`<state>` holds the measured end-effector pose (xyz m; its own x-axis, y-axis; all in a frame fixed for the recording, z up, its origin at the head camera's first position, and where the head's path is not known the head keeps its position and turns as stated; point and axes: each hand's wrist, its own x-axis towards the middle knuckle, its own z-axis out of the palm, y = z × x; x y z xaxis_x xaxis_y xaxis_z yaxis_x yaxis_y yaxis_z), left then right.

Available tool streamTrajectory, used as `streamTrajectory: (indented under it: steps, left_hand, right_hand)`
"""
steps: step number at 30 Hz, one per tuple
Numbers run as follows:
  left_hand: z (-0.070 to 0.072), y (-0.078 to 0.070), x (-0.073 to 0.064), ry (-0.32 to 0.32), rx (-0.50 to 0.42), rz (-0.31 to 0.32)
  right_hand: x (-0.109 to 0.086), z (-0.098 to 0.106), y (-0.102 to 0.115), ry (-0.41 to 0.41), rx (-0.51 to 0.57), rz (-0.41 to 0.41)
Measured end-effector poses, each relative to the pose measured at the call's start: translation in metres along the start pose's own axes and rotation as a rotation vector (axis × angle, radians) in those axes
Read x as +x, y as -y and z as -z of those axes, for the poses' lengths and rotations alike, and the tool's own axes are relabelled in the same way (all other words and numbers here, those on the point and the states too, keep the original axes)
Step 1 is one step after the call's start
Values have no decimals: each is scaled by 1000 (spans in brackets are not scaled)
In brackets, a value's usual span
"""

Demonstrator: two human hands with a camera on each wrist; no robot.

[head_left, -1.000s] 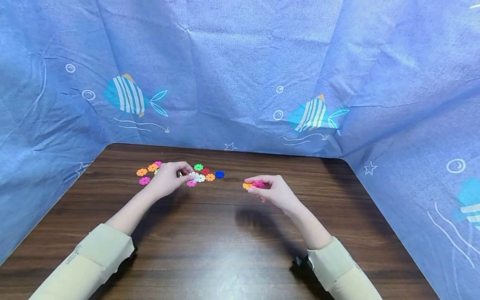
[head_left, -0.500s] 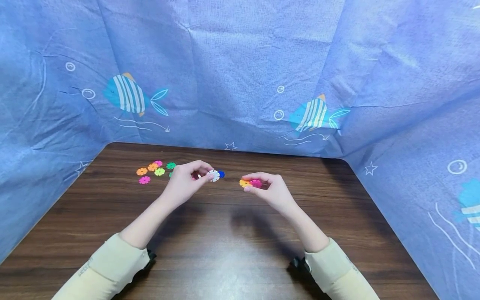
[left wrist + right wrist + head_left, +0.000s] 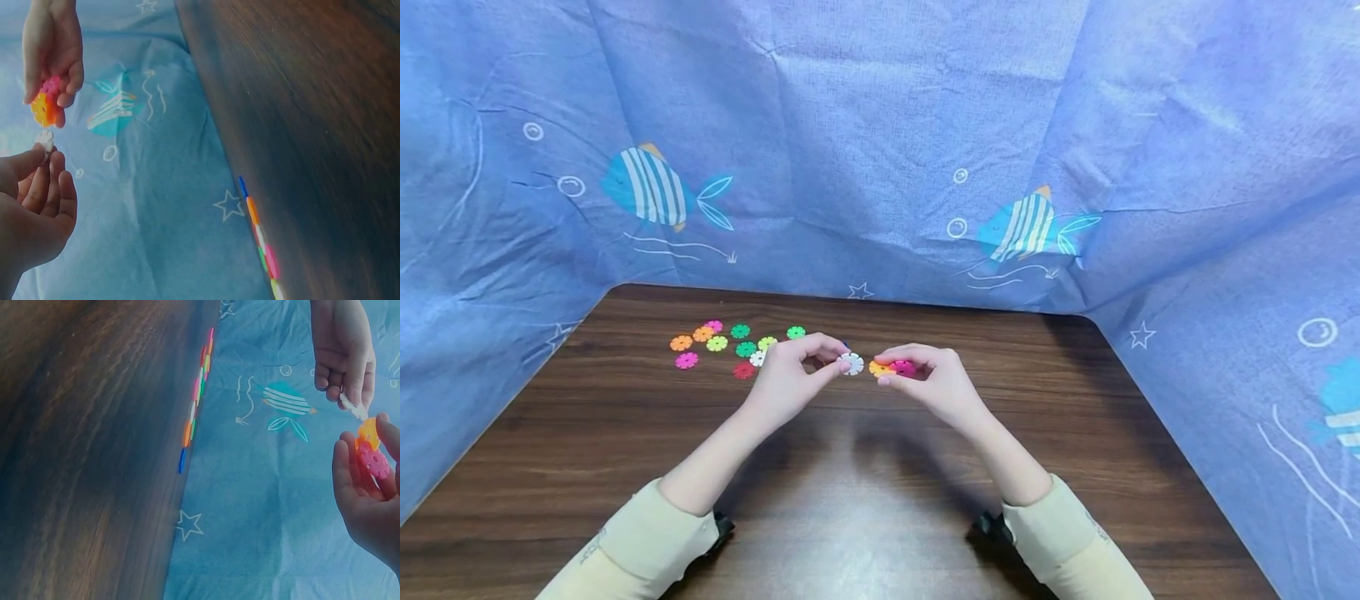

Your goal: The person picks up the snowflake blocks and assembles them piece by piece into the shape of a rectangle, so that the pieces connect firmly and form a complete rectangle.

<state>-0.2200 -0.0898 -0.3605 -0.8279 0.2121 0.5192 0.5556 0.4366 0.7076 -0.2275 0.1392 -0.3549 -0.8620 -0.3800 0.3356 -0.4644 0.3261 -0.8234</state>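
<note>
Between thumb and fingers my left hand (image 3: pixel 786 379) pinches a white notched disc (image 3: pixel 852 364), a flower-shaped plastic piece. My right hand (image 3: pixel 942 387) holds an orange notched disc (image 3: pixel 880 368) joined to a pink notched disc (image 3: pixel 903 367). Both hands are raised above the table, and the white disc's edge faces the orange one across a small gap in the head view. In the right wrist view the white disc (image 3: pixel 354 406) sits close to the orange disc (image 3: pixel 369 432), with the pink disc (image 3: pixel 375 462) nearer the right palm.
Several loose notched discs lie at the table's back left, among them a yellow-green disc (image 3: pixel 717 343), a red disc (image 3: pixel 743 370) and a pink disc (image 3: pixel 687 360). A blue disc (image 3: pixel 243 187) lies at one end of the row. Blue fish-print cloth (image 3: pixel 880 150) hangs around the brown table (image 3: pixel 880 517).
My left hand has carried the white disc rightward from the loose discs to beside the orange one. My right hand has shifted slightly left with its joined pieces.
</note>
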Motion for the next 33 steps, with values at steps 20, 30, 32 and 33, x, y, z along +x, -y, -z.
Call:
streamTrajectory:
  steps: [20,30,32,33]
  left_hand:
    - [-7,-12,-2,5,-1,-42]
    - [-11,-13,-7,-3,4,-3]
    - [-13,-11,-8,7,-3,-4]
    - [-14,-10,-8,13,-4,-2]
  right_hand:
    - [-5,-1,42,21,-24,-6]
    - [-5,-4,16,33,-37,-30]
    - [-5,-4,8,41,-16,-53]
    - [-5,-4,5,48,1,-62]
